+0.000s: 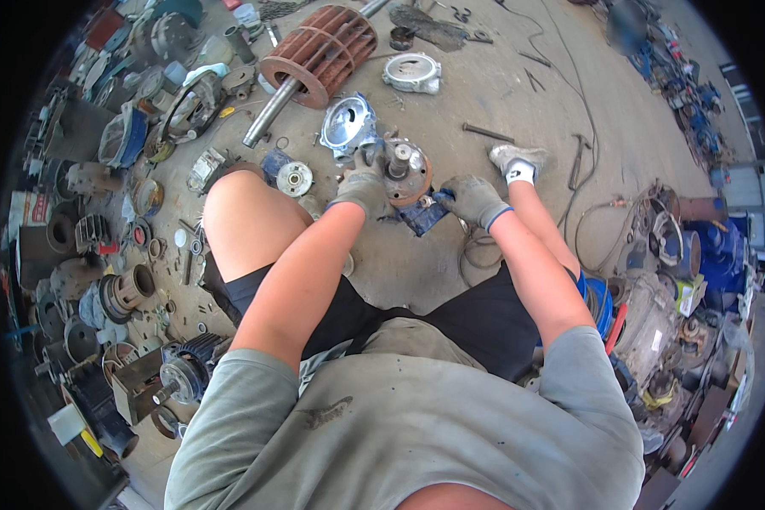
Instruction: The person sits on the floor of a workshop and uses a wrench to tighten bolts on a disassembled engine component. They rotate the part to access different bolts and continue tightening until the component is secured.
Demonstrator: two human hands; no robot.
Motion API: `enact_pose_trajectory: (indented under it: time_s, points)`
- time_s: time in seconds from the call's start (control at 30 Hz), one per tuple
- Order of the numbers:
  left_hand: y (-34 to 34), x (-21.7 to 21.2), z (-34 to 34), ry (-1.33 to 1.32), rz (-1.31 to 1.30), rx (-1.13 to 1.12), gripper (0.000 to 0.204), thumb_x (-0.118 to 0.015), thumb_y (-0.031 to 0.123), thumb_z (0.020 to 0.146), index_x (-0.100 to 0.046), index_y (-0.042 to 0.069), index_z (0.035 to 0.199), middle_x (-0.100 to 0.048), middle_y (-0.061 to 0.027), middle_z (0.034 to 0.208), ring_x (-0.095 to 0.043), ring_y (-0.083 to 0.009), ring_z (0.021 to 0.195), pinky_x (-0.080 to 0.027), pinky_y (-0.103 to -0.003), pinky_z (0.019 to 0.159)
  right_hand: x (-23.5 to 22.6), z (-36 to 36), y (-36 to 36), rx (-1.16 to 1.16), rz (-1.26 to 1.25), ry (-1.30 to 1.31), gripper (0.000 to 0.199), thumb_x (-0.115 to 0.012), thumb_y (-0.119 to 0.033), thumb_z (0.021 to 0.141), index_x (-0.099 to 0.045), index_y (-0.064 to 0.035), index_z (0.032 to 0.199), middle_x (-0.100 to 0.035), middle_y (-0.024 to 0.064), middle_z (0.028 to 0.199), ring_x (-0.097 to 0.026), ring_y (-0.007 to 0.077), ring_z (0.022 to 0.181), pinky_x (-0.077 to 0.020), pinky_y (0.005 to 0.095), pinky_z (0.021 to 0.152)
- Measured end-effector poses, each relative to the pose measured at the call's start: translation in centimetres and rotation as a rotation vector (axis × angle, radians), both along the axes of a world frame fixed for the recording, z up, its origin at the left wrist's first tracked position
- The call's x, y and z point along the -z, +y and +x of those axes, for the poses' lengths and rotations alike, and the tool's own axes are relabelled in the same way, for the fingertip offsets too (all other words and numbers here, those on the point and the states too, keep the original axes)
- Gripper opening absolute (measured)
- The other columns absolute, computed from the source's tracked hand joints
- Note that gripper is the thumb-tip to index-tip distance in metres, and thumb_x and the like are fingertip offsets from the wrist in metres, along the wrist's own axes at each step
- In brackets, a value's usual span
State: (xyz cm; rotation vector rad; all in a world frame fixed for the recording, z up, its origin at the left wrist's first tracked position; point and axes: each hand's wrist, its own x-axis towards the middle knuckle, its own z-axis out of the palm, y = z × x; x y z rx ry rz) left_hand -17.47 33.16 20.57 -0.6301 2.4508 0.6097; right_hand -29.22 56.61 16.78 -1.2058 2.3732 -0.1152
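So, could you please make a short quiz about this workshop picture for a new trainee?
1. True or false: both hands wear grey work gloves.
2. Which hand rests on the round motor end cover with the short shaft? A) left B) right C) neither
3. What large rust-red part lies on the floor beyond the hands?

Key
1. True: the left hand and the right hand are both gloved.
2. A: the left hand lies on the round end cover; the right hand is beside it, by a blue part.
3. A finned rotor on a long steel shaft.
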Motion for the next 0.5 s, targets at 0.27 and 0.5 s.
enact_pose_trajectory:
  time_s: [0.27,0.5]
  points:
    - [-0.7,1.5,0.9,0.115,0.033,0.004,0.141,-0.096,0.029,0.065,-0.007,0.026,0.174,-0.015,-0.0270,0.175,-0.050,-0.0525,0.145,-0.050,-0.055,0.116,-0.3,1.0,0.1,0.123,0.167,-0.175,0.045,-0.058,-0.046,0.107,-0.076,-0.0050,0.112,-0.078,0.0203,0.109,-0.077,0.0318,0.096,-0.0590,0.0466,0.084]
    - [-0.7,3.3,0.5,0.063,-0.068,0.049,0.140,-0.097,0.028,0.065,-0.009,0.033,0.173,-0.024,-0.0246,0.170,-0.052,-0.0529,0.142,-0.052,-0.058,0.113,3.1,13.8,-3.1,1.333,-0.550,-1.147,0.024,-0.046,-0.026,0.116,-0.058,-0.0057,0.121,-0.066,0.0096,0.085,-0.070,0.0254,0.068,-0.0635,0.0413,0.066]
